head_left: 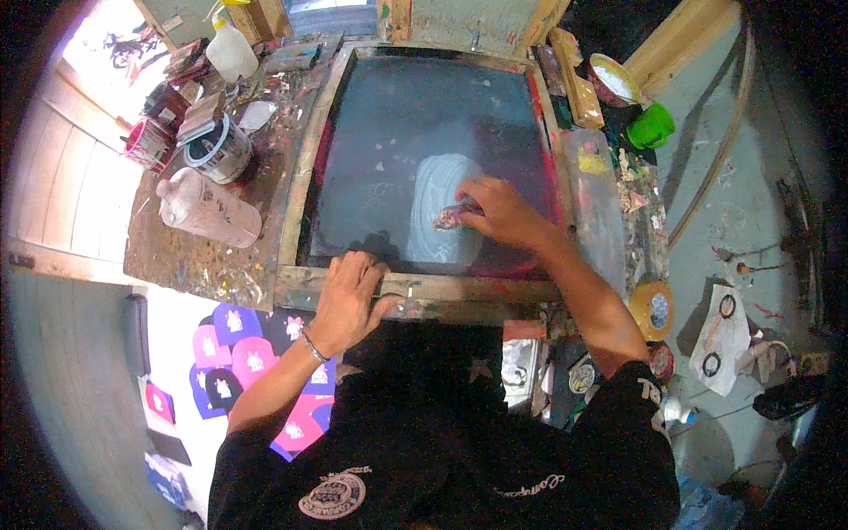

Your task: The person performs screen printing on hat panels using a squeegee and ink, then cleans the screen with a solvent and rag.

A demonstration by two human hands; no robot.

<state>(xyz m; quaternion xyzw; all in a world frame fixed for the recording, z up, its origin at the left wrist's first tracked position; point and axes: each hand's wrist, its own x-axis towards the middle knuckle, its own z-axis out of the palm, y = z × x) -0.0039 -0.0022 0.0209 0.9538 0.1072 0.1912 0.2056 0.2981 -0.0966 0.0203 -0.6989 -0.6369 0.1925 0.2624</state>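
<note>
A wooden-framed printing screen with dark mesh lies flat on the workbench before me. My right hand is closed on a small crumpled rag, pressed to the mesh right of the middle. Around the rag spreads a pale, wet-looking smear with curved streaks. My left hand grips the near rail of the frame, fingers over the top and thumb toward me. The palm side of both hands is hidden.
Left on the paint-stained bench stand a cloudy jug, a paint can and a spray bottle. At right are a green cup, a white-filled bowl and a tape roll. Printed colored pieces lie below left.
</note>
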